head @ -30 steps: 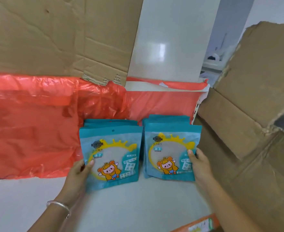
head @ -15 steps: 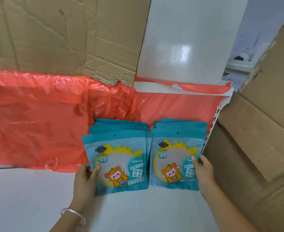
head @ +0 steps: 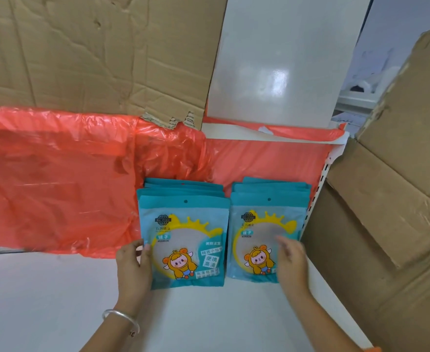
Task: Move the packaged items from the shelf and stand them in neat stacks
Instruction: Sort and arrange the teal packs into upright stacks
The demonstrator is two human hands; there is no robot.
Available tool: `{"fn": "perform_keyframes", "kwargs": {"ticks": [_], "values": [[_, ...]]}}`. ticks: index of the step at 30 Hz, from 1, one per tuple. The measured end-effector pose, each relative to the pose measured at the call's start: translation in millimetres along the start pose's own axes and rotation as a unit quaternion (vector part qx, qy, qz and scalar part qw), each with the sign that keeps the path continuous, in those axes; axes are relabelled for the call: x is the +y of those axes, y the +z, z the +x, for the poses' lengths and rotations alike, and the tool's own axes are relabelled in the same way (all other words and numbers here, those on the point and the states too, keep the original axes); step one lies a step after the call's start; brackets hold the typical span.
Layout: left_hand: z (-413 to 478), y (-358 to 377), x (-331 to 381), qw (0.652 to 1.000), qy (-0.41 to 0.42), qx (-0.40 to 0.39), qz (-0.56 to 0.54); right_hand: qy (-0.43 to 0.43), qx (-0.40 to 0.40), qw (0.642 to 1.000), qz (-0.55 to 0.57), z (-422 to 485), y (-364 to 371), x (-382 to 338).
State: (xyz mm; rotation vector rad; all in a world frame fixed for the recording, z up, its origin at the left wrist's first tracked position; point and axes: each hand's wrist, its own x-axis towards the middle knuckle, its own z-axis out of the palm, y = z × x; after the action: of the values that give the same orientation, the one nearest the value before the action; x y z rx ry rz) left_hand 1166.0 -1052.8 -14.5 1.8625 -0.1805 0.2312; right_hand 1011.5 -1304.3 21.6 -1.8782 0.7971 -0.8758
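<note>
At seven o'clock, left hand point(head: 132, 268) pinches left packet stack point(head: 183, 237); at five o'clock, blurred right hand point(head: 290, 260) lies loose-fingered on right packet stack point(head: 259, 229).

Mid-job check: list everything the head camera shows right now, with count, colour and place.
left stack: one, teal packets, upright on the shelf, centre
right stack: one, teal packets, upright beside it
plastic sheet: one, red, behind the stacks
left cardboard: one, brown, upper left
right cardboard: one, brown, torn, right
shelf: one, white, under the stacks
bracelet: one, silver, left wrist
left hand: grips left stack's front packet at its left edge
right hand: blurred, laid on right stack's front
</note>
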Motion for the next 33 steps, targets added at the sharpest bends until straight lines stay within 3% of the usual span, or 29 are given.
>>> {"fn": "perform_keyframes", "kwargs": {"ticks": [4,8,16,25,33], "values": [[-4,0,9,0.999,0.005,-0.007,-0.033,0.018,-0.219,0.975,0.036,-33,39,-33],[-1,-1,25,0.991,-0.024,-0.045,-0.126,0.114,-0.293,0.946,0.081,-40,78,-42],[3,-7,61,0.988,-0.002,-0.063,-0.139,0.163,-0.239,0.948,0.132,-47,93,-52],[5,-10,54,0.986,0.012,-0.116,-0.116,0.15,-0.248,0.947,0.14,-53,94,-46],[5,-21,48,0.984,0.036,-0.163,-0.055,0.124,-0.165,0.965,0.162,-75,100,-34]]}}
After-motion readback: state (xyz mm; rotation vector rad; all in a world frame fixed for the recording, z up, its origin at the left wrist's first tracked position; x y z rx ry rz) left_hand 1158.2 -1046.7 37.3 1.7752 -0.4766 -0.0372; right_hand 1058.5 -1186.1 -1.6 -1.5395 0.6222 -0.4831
